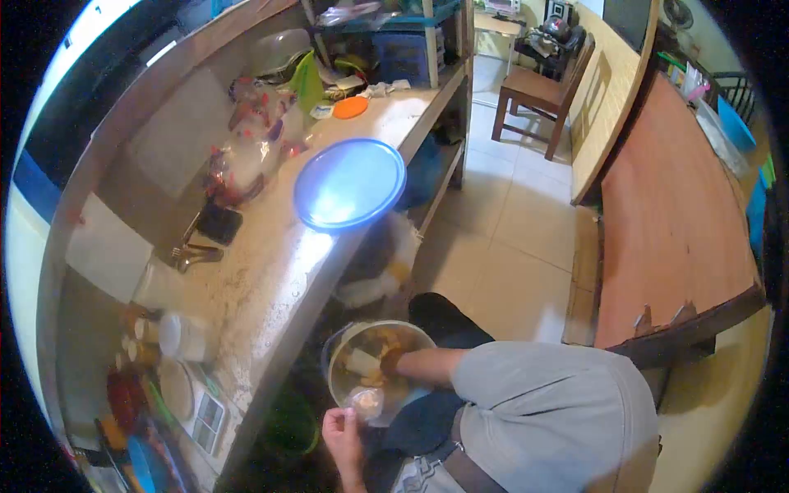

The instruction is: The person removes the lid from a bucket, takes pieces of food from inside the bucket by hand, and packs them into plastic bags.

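Observation:
A round, pale bucket (429, 335) stands low in front of me, beside the bench. Yellow-orange pieces, perhaps chips, lie inside it along with a whitish cup-like thing (362, 362). My right hand (393, 364) is down in the bucket among the pieces, and its fingers are blurred and partly hidden. At the bucket's near rim, my left hand (342, 434) pinches a small clear plastic bag (367, 400) with some light-coloured pieces in it.
A blue round lid (352, 182) lies on the long bench (271, 271) at its edge. A kitchen scale (209, 426), a white tub (182, 337) and filled plastic bags (242, 156) are also there. A wooden chair (546, 86) stands farther off; a wooden panel (674, 222) is at right.

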The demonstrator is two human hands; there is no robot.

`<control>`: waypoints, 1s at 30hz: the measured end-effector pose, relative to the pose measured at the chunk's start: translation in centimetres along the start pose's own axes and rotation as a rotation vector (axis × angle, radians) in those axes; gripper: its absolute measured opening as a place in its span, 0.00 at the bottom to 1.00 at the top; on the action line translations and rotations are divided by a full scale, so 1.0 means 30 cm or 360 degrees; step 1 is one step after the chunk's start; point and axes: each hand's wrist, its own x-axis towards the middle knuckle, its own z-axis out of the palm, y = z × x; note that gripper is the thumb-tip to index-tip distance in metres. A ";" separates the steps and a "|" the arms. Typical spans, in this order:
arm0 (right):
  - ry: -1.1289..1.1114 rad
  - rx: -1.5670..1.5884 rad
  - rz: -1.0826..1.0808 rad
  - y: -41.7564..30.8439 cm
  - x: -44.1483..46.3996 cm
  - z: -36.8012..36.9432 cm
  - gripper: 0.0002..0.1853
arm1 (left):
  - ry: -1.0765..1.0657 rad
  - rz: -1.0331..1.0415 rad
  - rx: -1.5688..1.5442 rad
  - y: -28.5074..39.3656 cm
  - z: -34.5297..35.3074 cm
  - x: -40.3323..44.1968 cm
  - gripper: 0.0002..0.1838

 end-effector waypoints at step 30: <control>0.0008 0.0016 -0.0068 0.057 0.052 0.027 0.16 | -0.0150 -0.0111 -0.0113 -0.047 -0.014 0.007 0.06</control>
